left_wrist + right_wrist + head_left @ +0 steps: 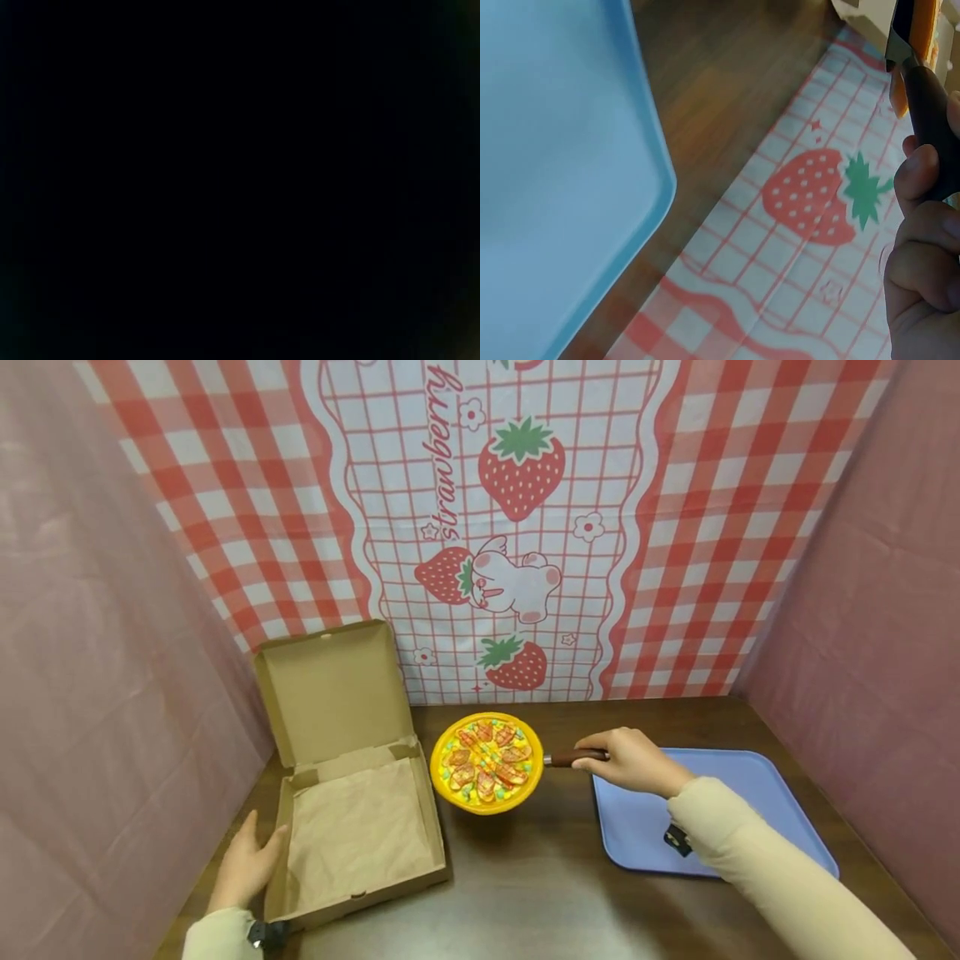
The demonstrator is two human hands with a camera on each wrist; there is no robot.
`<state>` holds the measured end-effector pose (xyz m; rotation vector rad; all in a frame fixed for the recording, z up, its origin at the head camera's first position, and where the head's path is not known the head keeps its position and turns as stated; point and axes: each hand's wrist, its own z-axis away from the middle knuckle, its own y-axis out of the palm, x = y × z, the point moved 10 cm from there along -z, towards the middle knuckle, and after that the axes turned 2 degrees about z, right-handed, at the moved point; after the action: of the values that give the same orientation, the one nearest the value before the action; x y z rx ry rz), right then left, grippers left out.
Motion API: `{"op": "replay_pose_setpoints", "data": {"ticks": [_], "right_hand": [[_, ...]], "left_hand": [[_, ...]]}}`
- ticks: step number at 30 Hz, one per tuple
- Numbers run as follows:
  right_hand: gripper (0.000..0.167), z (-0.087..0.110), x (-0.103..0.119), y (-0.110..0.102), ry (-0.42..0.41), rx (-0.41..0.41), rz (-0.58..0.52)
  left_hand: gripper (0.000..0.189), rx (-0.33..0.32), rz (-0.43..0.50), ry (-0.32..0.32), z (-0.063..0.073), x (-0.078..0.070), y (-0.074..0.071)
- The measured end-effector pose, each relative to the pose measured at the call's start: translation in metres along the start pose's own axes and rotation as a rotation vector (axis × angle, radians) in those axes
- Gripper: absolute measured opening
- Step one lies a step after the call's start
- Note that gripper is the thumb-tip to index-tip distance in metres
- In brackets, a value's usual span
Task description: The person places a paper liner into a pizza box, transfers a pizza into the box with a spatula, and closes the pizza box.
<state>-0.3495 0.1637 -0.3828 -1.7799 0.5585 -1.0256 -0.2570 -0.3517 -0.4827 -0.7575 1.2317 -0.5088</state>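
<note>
My right hand (633, 762) grips the dark wooden handle (573, 759) of a metal-necked pizza server. On the server rests a round toy-like pizza (486, 763) with a yellow rim, held above the table just right of the box. The right wrist view shows the curled fingers (915, 176) round that handle, with the orange edge of the pizza past it. An open cardboard pizza box (438, 827) lined with brown paper (356, 827) stands at the left. Against its left wall, my left hand (246, 864) has its fingers extended; whether it touches the wall I cannot tell. The left wrist view is black.
A blue tray (637, 835) lies on the dark wood table (525, 902) under my right forearm. The box lid (337, 693) stands raised near the strawberry-print cloth (517, 568) at the back. Pink curtains (870, 652) flank both sides.
</note>
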Motion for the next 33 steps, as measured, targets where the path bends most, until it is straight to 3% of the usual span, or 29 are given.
{"op": "replay_pose_setpoints", "data": {"ticks": [3,6,17,25,33], "right_hand": [[0.034,-0.006,0.011,0.005,-0.019,0.015,-0.003],[0.034,-0.011,0.022,0.010,-0.039,0.027,-0.006],[0.031,-0.030,0.053,0.022,-0.125,0.027,0.035],[0.023,-0.041,0.062,0.032,-0.153,0.026,0.029],[0.026,-0.053,0.070,0.044,-0.158,0.009,0.051]], "left_hand": [[0.080,0.065,-0.004,-0.005,0.000,0.009,0.008],[0.074,0.089,0.009,0.024,0.001,0.010,0.015],[0.056,0.020,0.072,0.125,0.008,-0.002,0.027],[0.057,0.014,0.081,0.114,0.016,-0.003,0.033],[0.059,0.024,0.046,0.090,0.017,0.001,0.038]]}}
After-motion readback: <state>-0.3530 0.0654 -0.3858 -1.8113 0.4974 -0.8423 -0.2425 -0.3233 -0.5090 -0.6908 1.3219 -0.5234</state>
